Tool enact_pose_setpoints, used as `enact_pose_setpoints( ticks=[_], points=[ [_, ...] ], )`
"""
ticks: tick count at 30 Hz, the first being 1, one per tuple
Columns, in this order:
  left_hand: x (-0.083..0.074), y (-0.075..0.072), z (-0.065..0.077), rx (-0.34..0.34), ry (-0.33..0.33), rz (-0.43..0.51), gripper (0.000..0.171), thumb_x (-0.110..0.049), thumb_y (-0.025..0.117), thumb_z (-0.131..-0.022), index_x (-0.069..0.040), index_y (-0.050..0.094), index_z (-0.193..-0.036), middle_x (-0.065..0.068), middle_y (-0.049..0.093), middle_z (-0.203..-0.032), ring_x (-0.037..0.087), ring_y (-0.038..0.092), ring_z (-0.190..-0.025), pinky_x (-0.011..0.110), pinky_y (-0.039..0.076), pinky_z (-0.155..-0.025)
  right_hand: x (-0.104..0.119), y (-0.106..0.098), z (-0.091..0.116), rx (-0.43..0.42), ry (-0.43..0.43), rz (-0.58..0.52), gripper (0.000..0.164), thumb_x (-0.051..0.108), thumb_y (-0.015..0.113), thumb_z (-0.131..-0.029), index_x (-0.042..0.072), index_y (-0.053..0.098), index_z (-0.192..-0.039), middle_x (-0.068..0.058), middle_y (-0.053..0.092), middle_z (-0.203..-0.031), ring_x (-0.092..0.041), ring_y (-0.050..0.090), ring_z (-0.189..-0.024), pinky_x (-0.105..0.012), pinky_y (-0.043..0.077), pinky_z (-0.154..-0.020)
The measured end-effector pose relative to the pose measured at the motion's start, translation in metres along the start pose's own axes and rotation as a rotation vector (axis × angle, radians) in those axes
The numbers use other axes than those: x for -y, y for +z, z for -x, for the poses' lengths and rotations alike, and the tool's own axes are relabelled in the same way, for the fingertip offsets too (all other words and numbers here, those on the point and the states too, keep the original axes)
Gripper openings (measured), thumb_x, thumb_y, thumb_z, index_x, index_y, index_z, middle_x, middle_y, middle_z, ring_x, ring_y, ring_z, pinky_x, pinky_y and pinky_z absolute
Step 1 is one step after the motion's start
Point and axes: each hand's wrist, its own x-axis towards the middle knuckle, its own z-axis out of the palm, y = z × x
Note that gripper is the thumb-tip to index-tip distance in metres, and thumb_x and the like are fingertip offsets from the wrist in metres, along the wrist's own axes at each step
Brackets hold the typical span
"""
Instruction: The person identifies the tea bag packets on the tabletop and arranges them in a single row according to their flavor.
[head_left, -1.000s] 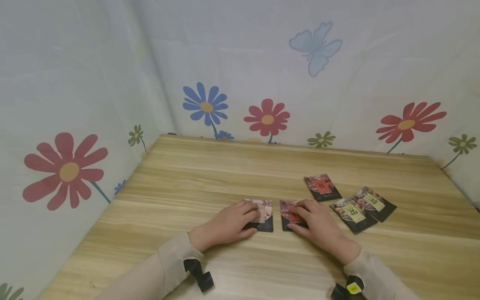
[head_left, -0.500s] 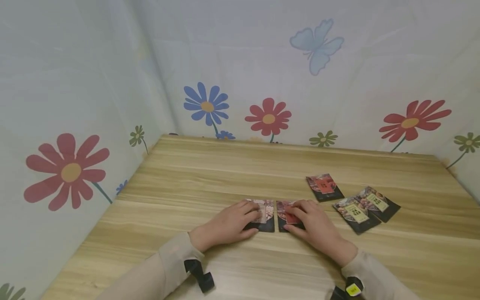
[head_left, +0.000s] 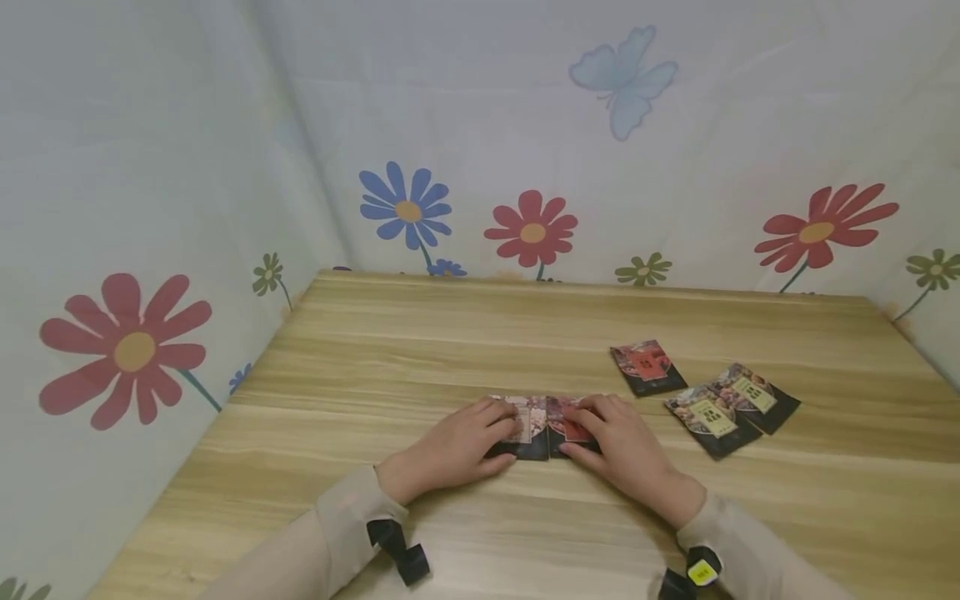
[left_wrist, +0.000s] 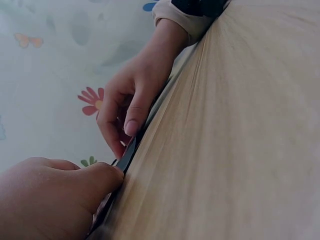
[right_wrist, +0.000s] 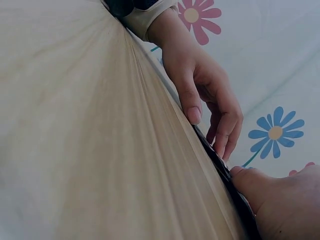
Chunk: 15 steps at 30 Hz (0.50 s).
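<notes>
Packet with the pale label (head_left: 537, 429): gripped flat on the table (head_left: 337, 358) by the left hand (head_left: 459, 447), its near edge met by the thumb! Right alongside, edges seemingly touching, the red-labelled packet (head_left: 573, 435) is gripped the same way by the right hand (head_left: 626, 442). Off to the right, another red-labelled packet (head_left: 647, 367) is left lying alone, while two yellow-labelled packets (head_left: 708, 419) are laid together, touching. All is backed by flower-print sheeting (head_left: 465, 108).
</notes>
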Motion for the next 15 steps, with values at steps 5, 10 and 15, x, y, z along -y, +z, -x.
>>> enact_pose_setpoints(
  ticks=[5, 10, 15],
  points=[
    [0.000, 0.001, 0.000, -0.018, 0.007, 0.007, 0.039, -0.040, 0.059, -0.092, -0.015, 0.061, -0.121, 0.005, 0.059, -0.127, 0.022, 0.055, -0.119, 0.034, 0.043, -0.109, 0.000, -0.003, -0.002, -0.030, -0.012, 0.002, 0.043, 0.036, 0.075, -0.080, 0.010, 0.068, -0.114, -0.006, 0.063, -0.105, -0.024, 0.058, -0.097, -0.044, 0.050, -0.085],
    [0.001, 0.000, 0.000, -0.025, 0.003, 0.018, 0.039, -0.039, 0.059, -0.092, -0.014, 0.061, -0.122, 0.006, 0.059, -0.128, 0.023, 0.055, -0.120, 0.036, 0.042, -0.110, -0.003, -0.010, -0.007, -0.063, -0.019, -0.021, 0.042, 0.031, 0.076, -0.080, 0.007, 0.068, -0.113, -0.010, 0.064, -0.106, -0.027, 0.059, -0.098, -0.046, 0.050, -0.085],
    [0.000, 0.001, -0.001, -0.014, 0.002, 0.017, 0.039, -0.040, 0.059, -0.092, -0.014, 0.061, -0.122, 0.006, 0.059, -0.129, 0.023, 0.055, -0.121, 0.036, 0.041, -0.111, -0.011, -0.024, -0.014, 0.005, 0.028, 0.029, 0.042, 0.031, 0.075, -0.082, 0.006, 0.066, -0.116, -0.012, 0.063, -0.112, -0.029, 0.059, -0.104, -0.049, 0.051, -0.088]
  ],
)
